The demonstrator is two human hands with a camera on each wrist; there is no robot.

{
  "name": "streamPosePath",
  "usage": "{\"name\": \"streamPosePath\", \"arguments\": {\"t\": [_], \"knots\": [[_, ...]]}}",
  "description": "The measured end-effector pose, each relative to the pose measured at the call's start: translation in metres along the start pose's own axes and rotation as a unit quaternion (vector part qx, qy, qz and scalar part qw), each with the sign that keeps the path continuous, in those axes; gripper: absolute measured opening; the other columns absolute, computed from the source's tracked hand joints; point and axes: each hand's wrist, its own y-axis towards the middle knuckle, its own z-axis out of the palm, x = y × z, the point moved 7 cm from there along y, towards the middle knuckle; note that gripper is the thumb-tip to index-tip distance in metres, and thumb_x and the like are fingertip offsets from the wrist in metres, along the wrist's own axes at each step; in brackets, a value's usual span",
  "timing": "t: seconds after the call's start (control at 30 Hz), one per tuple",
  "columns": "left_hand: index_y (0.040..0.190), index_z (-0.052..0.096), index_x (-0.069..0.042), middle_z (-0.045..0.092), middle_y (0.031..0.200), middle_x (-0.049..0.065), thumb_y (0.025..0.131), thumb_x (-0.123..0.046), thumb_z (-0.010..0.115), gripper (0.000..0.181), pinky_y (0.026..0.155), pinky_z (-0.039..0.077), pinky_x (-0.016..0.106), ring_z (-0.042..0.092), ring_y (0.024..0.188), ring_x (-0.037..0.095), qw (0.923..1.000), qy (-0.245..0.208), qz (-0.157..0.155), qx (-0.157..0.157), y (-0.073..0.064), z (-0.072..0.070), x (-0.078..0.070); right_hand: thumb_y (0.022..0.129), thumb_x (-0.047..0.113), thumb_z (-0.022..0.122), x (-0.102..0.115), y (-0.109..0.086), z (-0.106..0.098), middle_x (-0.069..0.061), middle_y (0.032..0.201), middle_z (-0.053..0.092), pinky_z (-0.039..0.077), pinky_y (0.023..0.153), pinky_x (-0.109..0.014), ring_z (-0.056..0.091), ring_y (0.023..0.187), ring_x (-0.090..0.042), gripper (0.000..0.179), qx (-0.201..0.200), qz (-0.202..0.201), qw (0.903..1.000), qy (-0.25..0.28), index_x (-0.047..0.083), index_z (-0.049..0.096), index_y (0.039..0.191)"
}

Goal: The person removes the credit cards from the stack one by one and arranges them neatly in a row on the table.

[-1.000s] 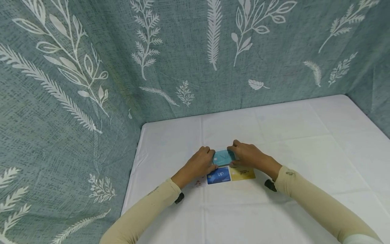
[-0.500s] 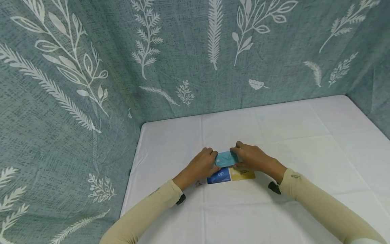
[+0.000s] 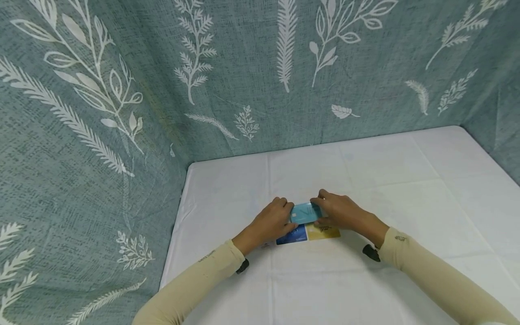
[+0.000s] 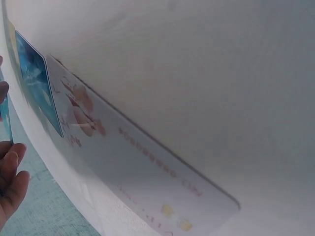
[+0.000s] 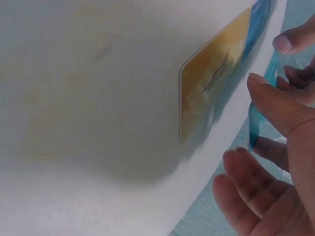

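Both hands grip a teal card [image 3: 305,213] by its short ends, above the far side of the cards on the table. My left hand [image 3: 273,220] pinches its left end between thumb and fingers. At the other end my right hand [image 3: 339,211] does the same; in the right wrist view its thumb [image 5: 275,101] lies on the card while some fingers spread away. Below the teal card lie a blue card [image 3: 294,235], partly covered, and a gold card [image 3: 325,231], side by side. A white card [image 4: 147,162] with a pinkish print lies left of the blue one, mostly hidden in the head view.
A white cloth [image 3: 317,284] with creases covers the table. Teal curtains [image 3: 252,67] with white leaf prints hang behind and to the left of it. Dark wrist-worn devices [image 3: 371,253] show beneath the cream sleeves [image 3: 430,271].
Both hands have shifted slightly to the right with the teal card between them. The cards on the table stay where they were, and the blue card's lettering is now more covered.
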Motion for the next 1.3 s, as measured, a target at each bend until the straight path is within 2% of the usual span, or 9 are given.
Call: {"name": "streamPosePath", "arguments": {"t": [0.23, 0.8, 1.3], "knots": [[0.118, 0.059, -0.001, 0.059, 0.105, 0.008, 0.086, -0.041, 0.066, 0.052, 0.08, 0.046, 0.026, 0.052, 0.089, 0.015, 1.0, 0.002, 0.007, 0.0, 0.001, 0.003, -0.004, 0.076, 0.038, 0.078, -0.002, -0.006, -0.001, -0.008, 0.104, 0.056, 0.05, 0.062, -0.027, 0.059, 0.079, -0.012, 0.061, -0.002, 0.0, 1.0, 0.0, 0.004, 0.059, 0.122], [0.117, 0.06, -0.003, 0.06, 0.103, 0.006, 0.087, -0.047, 0.064, 0.053, 0.076, 0.046, 0.026, 0.054, 0.088, 0.014, 0.9989, 0.042, 0.02, -0.001, 0.005, 0.002, -0.015, 0.075, 0.039, 0.079, -0.007, -0.017, 0.002, -0.006, 0.104, 0.056, 0.052, 0.067, -0.028, 0.057, 0.079, -0.01, 0.061, -0.001, 0.016, 0.9999, 0.0, 0.005, 0.06, 0.122], [0.118, 0.06, -0.003, 0.06, 0.102, 0.006, 0.087, -0.046, 0.064, 0.054, 0.076, 0.047, 0.026, 0.055, 0.088, 0.015, 0.9988, 0.043, 0.024, -0.002, 0.007, 0.004, -0.021, 0.076, 0.039, 0.078, -0.011, -0.025, 0.003, -0.005, 0.104, 0.057, 0.05, 0.064, -0.025, 0.056, 0.078, -0.008, 0.061, -0.011, 0.01, 0.9999, 0.005, 0.005, 0.06, 0.123]]}}
